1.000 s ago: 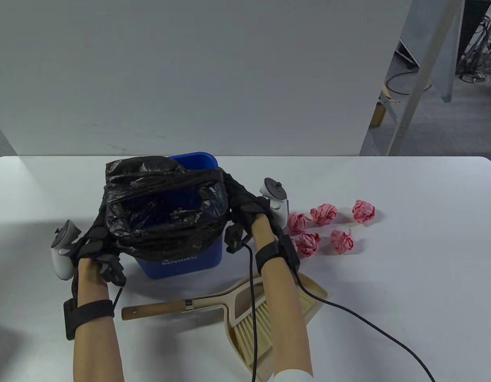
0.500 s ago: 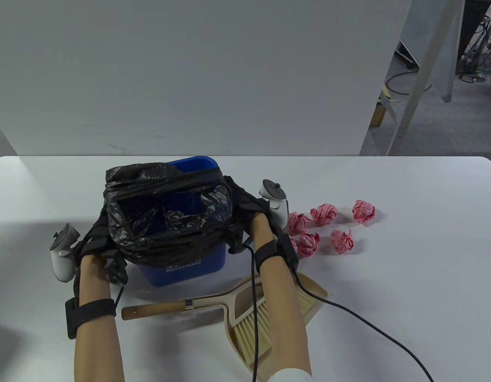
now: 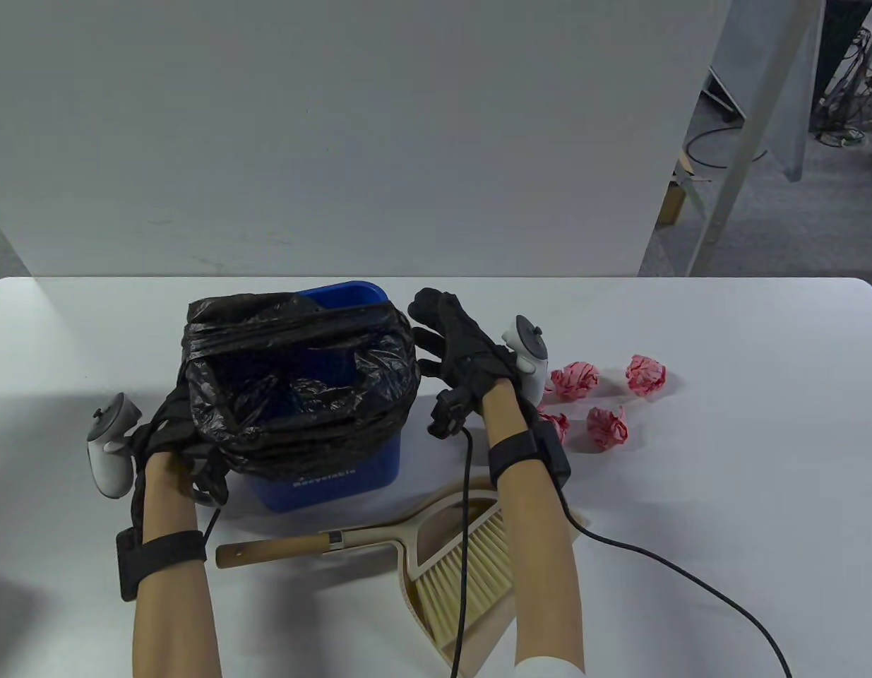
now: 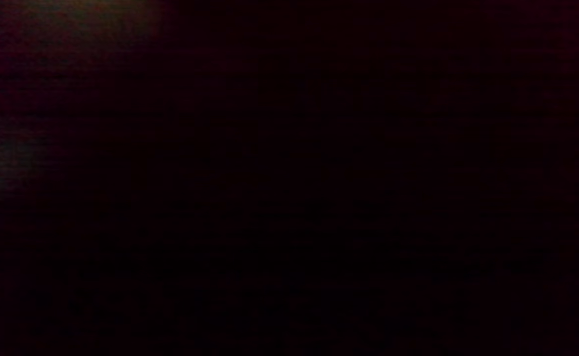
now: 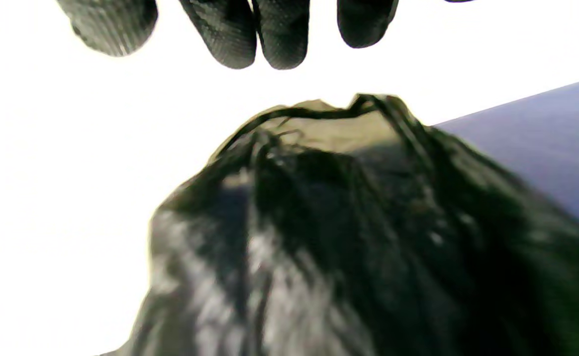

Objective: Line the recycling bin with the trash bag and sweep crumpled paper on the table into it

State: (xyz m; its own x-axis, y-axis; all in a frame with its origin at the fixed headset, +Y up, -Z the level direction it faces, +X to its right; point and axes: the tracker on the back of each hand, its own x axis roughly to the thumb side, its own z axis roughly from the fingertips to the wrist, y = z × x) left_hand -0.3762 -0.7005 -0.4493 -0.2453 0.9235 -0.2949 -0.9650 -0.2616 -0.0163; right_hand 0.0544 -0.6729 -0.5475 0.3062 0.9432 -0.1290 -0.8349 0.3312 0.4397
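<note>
The blue bin [image 3: 323, 452] stands upright on the bench [image 3: 725, 494], mouth up, with the black bag [image 3: 294, 381] bunched over its rim, while the brush [image 3: 379, 547] lies in front, its handle pointing left along the bench edge. The left hand [image 3: 171, 452] grips the bag at the bin's near-left corner with curled fingers, and the right hand [image 3: 464, 349] hovers just right of the bin, fingers [image 3: 428, 307] spread and holding nothing, with paper balls [image 3: 605, 424] on the bench beyond it. The right wrist view alone shows four fingertips [image 5: 230, 34] clear above the bag's gathered edge [image 5: 319, 198]; the left wrist view is black.
</note>
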